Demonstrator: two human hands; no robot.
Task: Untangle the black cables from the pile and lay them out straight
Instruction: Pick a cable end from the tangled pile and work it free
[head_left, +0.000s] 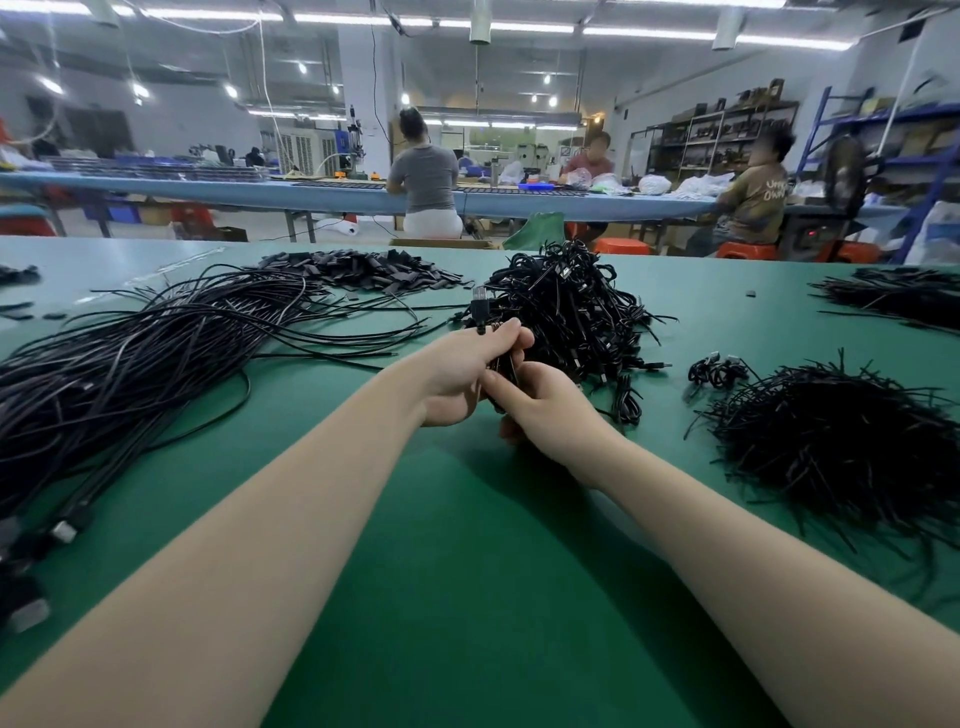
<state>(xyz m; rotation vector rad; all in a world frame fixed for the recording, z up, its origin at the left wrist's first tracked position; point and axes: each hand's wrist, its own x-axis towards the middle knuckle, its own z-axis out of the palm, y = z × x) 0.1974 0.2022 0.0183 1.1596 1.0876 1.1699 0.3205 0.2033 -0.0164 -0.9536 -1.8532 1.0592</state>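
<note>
Straightened cables: long black strands fanned across the left of the green table, plug ends toward the near edge; the laying-out place.

Left hand: fingers curled round a small coiled cable bundle, a plug standing up above the knuckles.

Right hand: fingers curled against the lower end of the same bundle; exact pinch hidden by the left hand.

Tangled pile: heaped just behind both hands, touching the bundle.

Short black ties: heap at right, well apart.

Method, as judgement: keep the plug end anchored in the left hand, strip any tie, run the right hand along the strand to draw out loops, not yank against the pile, then lay it parallel to the left-hand strands.
</note>
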